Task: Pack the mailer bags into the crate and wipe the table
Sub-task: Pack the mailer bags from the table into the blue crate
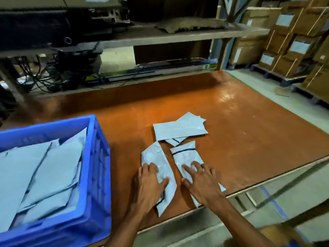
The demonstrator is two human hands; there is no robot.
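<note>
Several pale grey mailer bags lie on the orange-brown table. My left hand rests flat on one mailer bag, fingers spread over it. My right hand presses with straight fingers on a second mailer bag beside it, near the table's front edge. Behind them a small pile of mailer bags lies untouched. The blue plastic crate stands at the left on the table and holds several mailer bags.
A low shelf with cables, dark equipment and a brown mat runs along the table's far side. Stacked cardboard boxes on pallets fill the right background. The floor drops away past the table's right and front edges.
</note>
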